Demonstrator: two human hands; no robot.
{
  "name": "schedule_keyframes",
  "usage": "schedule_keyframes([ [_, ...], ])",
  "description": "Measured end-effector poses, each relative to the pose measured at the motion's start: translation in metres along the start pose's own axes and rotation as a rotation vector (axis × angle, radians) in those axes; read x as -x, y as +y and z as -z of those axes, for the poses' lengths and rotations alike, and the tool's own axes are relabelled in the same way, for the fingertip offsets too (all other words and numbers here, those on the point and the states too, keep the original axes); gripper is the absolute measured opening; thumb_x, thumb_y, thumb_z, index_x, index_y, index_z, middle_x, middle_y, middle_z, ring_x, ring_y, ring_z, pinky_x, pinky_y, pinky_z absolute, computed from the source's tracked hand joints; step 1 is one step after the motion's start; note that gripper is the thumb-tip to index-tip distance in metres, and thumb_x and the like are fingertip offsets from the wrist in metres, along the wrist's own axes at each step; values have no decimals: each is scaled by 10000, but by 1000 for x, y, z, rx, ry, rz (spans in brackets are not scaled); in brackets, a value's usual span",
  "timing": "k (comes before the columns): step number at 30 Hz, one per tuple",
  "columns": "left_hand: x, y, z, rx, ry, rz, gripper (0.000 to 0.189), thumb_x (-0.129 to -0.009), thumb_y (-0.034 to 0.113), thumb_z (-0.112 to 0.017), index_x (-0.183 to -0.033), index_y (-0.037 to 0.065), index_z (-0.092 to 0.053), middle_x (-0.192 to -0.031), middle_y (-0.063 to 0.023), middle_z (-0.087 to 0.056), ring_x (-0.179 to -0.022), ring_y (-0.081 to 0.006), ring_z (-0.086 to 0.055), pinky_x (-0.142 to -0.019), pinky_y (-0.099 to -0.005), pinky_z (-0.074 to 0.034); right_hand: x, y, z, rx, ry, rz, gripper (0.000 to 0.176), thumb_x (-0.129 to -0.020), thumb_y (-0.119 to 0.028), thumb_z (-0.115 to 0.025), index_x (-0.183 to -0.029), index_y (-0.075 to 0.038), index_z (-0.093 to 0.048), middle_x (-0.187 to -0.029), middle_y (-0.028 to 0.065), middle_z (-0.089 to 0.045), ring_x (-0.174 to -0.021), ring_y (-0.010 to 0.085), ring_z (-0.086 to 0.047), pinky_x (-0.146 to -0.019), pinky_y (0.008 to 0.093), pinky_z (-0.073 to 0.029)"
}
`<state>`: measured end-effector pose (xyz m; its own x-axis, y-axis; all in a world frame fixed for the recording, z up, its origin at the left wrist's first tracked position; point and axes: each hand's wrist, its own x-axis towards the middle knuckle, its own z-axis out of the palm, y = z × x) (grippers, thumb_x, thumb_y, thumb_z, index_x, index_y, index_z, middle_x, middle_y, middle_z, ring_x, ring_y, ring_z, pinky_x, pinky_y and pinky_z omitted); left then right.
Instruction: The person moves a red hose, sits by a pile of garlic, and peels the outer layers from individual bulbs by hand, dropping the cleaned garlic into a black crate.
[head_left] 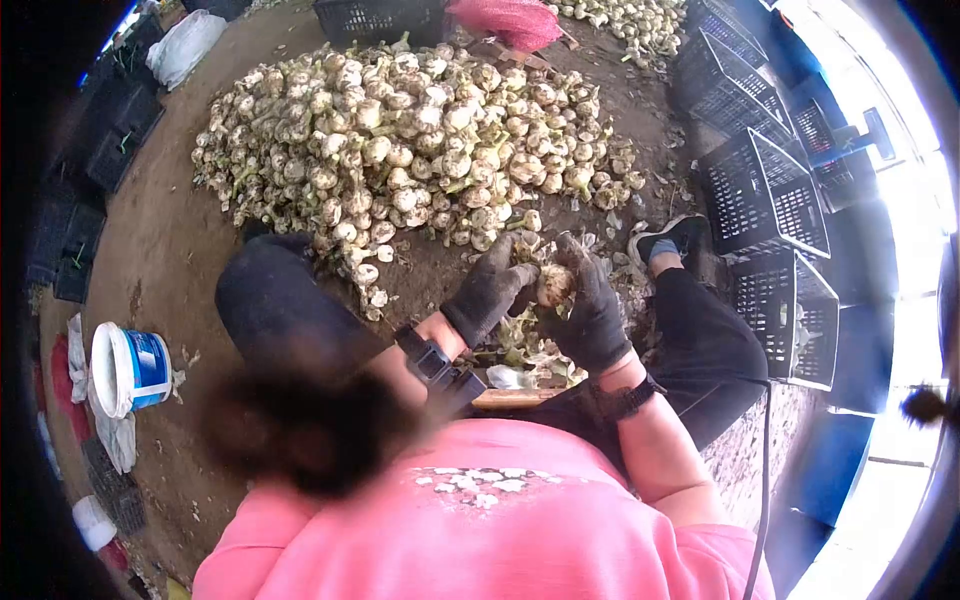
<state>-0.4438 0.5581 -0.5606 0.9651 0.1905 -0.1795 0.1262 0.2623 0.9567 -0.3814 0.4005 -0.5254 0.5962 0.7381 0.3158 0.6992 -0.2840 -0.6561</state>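
Two dark-gloved hands met right of the frame's centre, over one garlic bulb (553, 285). The right hand (590, 315) held it, fingers curled around the bulb's far and right sides. The left hand (485, 295) had its fingers bent at the bulb's left side; I could not tell whether they gripped it or anything else. One black device (428, 358) sat on the left wrist and one dark watch (630, 398) on the right. Beneath the hands were pale leafy scraps (540, 352), too tangled to count.

Two heaps of bulbs lay on the dirt floor: a large heap (410, 140) across the upper middle, far too many to count, and a second heap (630, 22), cut off at the top edge. One dark blurred shape (310, 430) hid part of the lower left, and one shoe (672, 236) showed at the right.

At least four black crates stood down the right side. The nearest crate (785, 318) had a small pale scrap in it; the overlapping ones behind were hard to separate. One more crate (375, 22) was cut off at the top. One white-and-blue bucket (145, 368) stood at the left, its contents unclear. One pink mesh sack (505, 22) lay at the top.
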Motion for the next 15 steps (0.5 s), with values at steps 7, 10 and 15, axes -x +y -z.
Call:
schedule_keyframes([
  [7, -9, -11, -3, -169, 129, -138, 141, -877, 119, -569, -993, 58, -517, -789, 17, -558, -680, -62, -511, -612, -220, -449, -1, 5, -6, 111, 17, 43, 755, -650, -51, -685, -1341, -46, -381, -1201, 218, -512, -1120, 390, -492, -961, 419, -408],
  [10, -10, -16, -2, -271, 149, -225, 188, -857, 59, -539, -1044, 52, -512, -850, -7, -560, -757, -80, -518, -694, -240, -450, -1, 5, -5, -80, 57, -89, 762, -657, -3, -678, -1352, -34, -365, -1206, 188, -534, -1088, 308, -548, -939, 361, -437],
  [15, -10, -16, -2, -73, 76, -132, 337, -826, 7, -465, -1159, 46, -493, -888, -17, -564, -760, -84, -527, -673, -237, -462, 2, 5, 0, -761, 54, -374, 772, -774, -69, -667, -1407, -38, -225, -1156, 110, -545, -1016, 192, -568, -862, 309, -478],
])
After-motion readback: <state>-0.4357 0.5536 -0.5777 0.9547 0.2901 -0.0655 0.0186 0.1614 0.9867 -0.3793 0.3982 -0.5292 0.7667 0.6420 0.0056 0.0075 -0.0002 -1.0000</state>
